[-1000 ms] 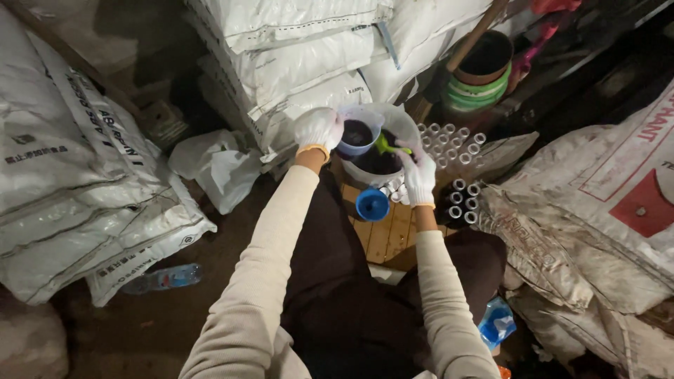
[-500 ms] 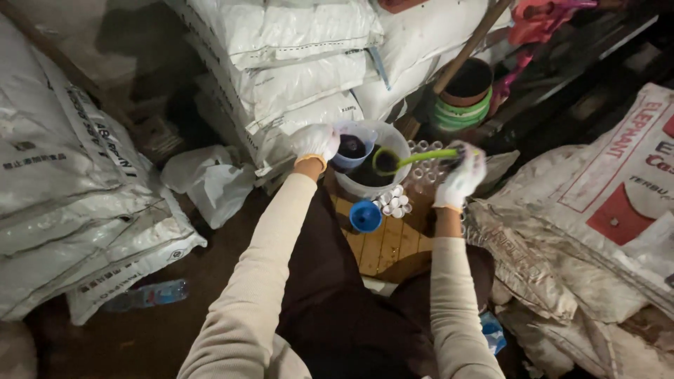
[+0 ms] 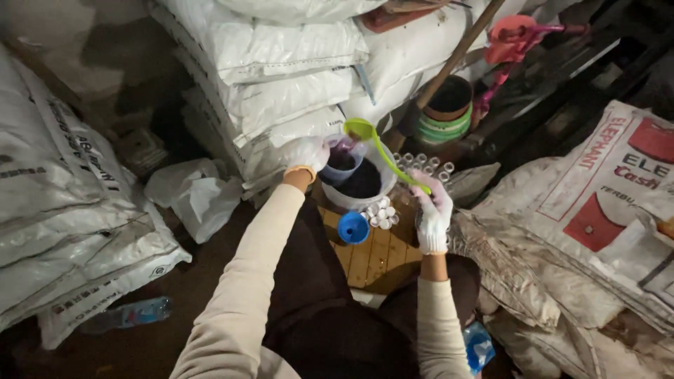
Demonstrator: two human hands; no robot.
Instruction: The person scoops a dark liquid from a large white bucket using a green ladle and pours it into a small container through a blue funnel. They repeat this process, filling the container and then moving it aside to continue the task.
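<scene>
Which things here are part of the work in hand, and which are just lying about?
In use: left hand holding small cup; right hand holding green ladle; white bucket of dark liquid; small vials; blue funnel.

Lying about: stacked sacks; plastic bottle; crumpled bag.

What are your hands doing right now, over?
Left hand gripping small cup over white bucket. Right hand holding green ladle, bowl raised above the cup. Blue funnel and small white caps beside bucket, nothing blocking.
</scene>
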